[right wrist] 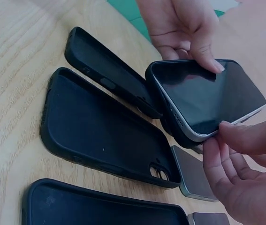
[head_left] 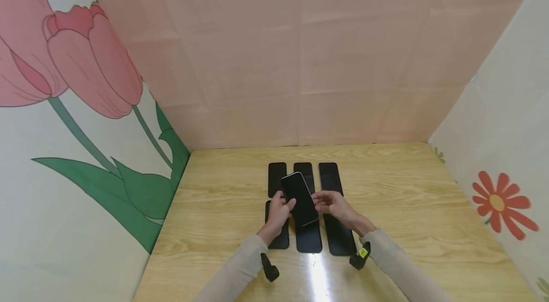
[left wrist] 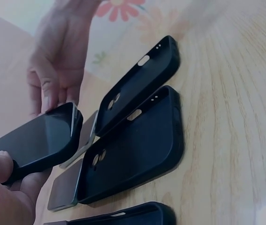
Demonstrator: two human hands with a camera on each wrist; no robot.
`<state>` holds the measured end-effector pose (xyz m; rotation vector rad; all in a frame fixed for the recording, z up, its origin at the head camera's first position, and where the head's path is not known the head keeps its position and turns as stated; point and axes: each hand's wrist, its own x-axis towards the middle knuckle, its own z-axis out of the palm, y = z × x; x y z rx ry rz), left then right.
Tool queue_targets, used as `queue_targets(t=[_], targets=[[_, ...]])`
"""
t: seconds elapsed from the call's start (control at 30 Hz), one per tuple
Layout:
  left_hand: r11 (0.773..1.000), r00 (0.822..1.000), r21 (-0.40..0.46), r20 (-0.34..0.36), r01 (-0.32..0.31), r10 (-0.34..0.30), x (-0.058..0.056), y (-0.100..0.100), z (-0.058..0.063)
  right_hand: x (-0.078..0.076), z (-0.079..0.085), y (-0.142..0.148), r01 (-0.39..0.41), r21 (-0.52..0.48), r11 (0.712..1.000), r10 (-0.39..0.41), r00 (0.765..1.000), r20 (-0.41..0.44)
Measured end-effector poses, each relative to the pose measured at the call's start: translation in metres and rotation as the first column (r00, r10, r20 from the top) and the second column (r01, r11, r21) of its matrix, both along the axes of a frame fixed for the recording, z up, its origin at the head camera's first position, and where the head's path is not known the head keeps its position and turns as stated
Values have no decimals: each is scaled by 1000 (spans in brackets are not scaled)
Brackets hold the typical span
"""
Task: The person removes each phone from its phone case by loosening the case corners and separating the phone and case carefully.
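A silver-edged smartphone with a dark glossy screen is held above the table, tilted. In the right wrist view it sits partly inside a black phone case, one end and edge standing proud of the rim. My left hand grips phone and case from the left, thumb over the screen side and fingers underneath. On the opposite side, my right hand pinches the phone's edge near a corner, thumb on top and fingers below. Beneath them lies an open black case with a camera cutout.
On the wood-grain table, more black cases lie side by side nearest me. Dark phones lie in a row just beyond their far ends. A pink wall stands behind, with flower-printed walls at both sides.
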<state>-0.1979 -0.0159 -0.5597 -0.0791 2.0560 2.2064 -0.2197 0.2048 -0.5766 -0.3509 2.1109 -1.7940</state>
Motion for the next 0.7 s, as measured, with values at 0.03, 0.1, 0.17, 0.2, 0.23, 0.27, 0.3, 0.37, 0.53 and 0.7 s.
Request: queue_targets(t=[0.03,0.1,0.17,0.2,0.23,0.27,0.3,0.37,0.53,0.7], targets=[[1000,1000,6,-1,3,-3,3,0,5,0,0,0,-7,4,1000,7,1000,8],[1000,1000,24,0,8,-8,3,0,3,-2,-1,1,-17,13,1000,17,1000,18],[999,1000,37,-1,8,-8,0,1,-5,-2,-2,1,-30,22,999,29,999,18],[999,1000,38,-8,8,-8,-2,2,-11,-2,-2,1,-33,26,999,33,999,16],[999,1000,36,-10,6,-5,-5,3,-17,-2,-3,1,-38,26,999,37,999,8],[999,1000,32,-13,5,-5,-8,4,-23,-2,-4,2,-35,24,999,35,999,4],[1000,1000,26,-20,6,-5,-8,4,-24,-2,-4,2,-34,18,999,34,999,0],[1000,999,15,-36,10,-9,-9,6,-24,0,-3,3,-24,12,1000,24,1000,-5],[1000,999,1,-33,3,-2,-11,7,-23,1,-2,5,-6,12,1000,6,1000,-27],[1000,1000,-3,-15,-6,6,-9,5,-19,1,0,4,-2,6,1000,2,998,-61]])
